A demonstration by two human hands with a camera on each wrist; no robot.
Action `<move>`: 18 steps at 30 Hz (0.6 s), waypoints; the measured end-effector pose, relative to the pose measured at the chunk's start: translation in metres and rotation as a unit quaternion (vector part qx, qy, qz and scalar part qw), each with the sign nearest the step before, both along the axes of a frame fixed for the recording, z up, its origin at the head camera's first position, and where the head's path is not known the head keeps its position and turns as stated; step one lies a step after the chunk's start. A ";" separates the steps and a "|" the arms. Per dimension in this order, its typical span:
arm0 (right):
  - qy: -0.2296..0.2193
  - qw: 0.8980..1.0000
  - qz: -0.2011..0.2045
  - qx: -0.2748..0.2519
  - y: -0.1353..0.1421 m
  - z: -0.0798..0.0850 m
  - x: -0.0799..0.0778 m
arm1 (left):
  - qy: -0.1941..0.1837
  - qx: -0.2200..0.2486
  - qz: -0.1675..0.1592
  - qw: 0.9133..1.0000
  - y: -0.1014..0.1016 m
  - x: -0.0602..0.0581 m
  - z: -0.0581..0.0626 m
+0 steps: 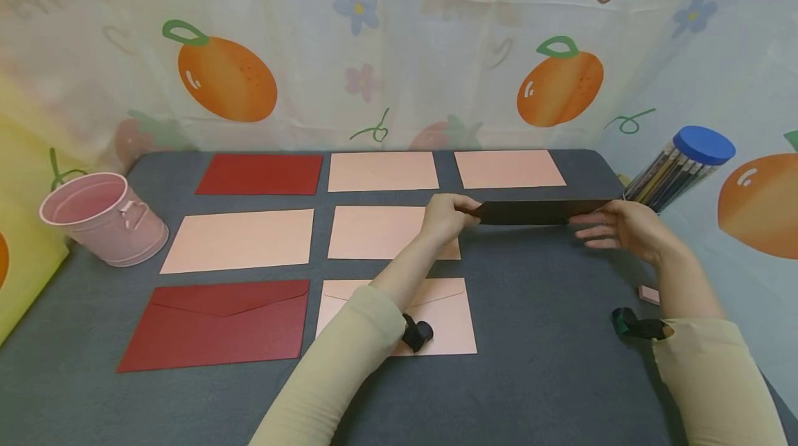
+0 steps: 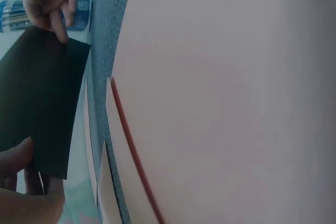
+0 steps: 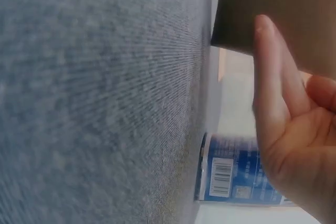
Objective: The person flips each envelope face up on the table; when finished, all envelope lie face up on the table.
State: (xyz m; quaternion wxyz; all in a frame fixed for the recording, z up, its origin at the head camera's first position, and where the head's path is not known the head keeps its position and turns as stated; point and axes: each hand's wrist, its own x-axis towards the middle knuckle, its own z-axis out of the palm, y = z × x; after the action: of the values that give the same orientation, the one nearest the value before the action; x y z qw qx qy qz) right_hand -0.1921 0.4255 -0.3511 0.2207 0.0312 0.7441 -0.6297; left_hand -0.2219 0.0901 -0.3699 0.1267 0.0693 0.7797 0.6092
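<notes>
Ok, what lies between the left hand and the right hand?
A dark flat sheet spans the gap between the left hand and the right hand, each touching one end; the head and left wrist views both show it.

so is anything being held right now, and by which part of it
Yes, a dark rectangular sheet. The left hand pinches its left end; the right hand touches its right end, but whether it pinches there is unclear.

The grey table [image 1: 536, 335] carries red envelopes [image 1: 215, 328], pale pink envelopes [image 1: 243, 242], a bucket [image 1: 115, 231] and pencil tub [image 1: 663, 172].
</notes>
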 end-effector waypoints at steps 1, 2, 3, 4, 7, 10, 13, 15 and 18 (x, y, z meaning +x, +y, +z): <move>-0.013 1.000 0.003 -0.010 0.001 0.000 0.000 | 0.006 -0.008 -0.004 1.000 0.000 0.000 -0.001; -0.023 1.000 0.006 -0.013 0.002 0.000 0.000 | 0.010 -0.013 -0.007 1.000 0.000 -0.001 -0.001; -0.028 1.000 0.010 -0.005 0.004 -0.001 0.000 | 0.012 -0.018 -0.009 1.000 -0.001 -0.001 -0.002; -0.032 0.999 0.013 0.007 0.004 -0.002 -0.001 | 0.012 -0.021 -0.011 1.000 -0.001 -0.001 -0.002; -0.039 0.997 0.015 0.059 0.005 -0.005 -0.001 | 0.004 -0.026 -0.005 1.000 -0.001 -0.003 -0.005; -0.040 0.995 0.011 0.095 0.004 -0.008 -0.001 | -0.015 -0.010 0.007 1.000 0.000 -0.004 -0.007; -0.041 0.992 0.011 0.120 0.003 -0.010 0.000 | -0.050 0.032 0.019 0.998 0.002 -0.004 -0.009; -0.038 0.990 0.015 0.133 0.002 -0.011 0.000 | -0.079 0.068 0.026 0.994 0.002 -0.004 -0.009; -0.034 0.988 0.018 0.151 0.001 -0.012 -0.001 | -0.104 0.103 0.036 0.989 0.002 -0.002 -0.009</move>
State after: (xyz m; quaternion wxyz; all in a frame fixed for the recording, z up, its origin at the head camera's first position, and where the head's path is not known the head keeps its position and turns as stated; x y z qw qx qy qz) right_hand -0.1934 0.4265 -0.3633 0.2497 0.0718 0.8231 -0.5050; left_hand -0.2239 0.0918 -0.3786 0.1770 -0.0094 0.6973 0.6945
